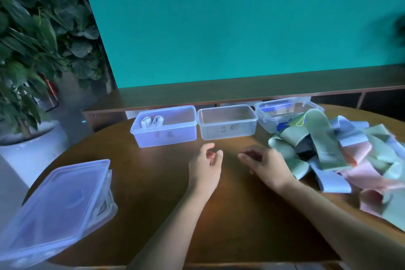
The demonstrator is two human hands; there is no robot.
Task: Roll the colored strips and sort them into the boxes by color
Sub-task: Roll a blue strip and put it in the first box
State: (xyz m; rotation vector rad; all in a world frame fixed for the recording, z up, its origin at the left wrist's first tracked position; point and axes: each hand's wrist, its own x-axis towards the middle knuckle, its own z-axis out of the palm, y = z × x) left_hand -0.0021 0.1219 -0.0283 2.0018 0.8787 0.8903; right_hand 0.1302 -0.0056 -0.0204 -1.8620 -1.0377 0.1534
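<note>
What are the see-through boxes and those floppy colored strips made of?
The boxes, like the empty middle box, look like clear, slightly frosted plastic: you can see the table through the walls. The strips seem to be soft, matte fabric or thin rubbery band, since they bend and loop limply. Which one is hard to tell.

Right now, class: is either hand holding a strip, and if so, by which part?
Neither. The left hand hangs loosely curled above the table, holding nothing. The right hand reaches toward the strip pile without a grip.
</note>
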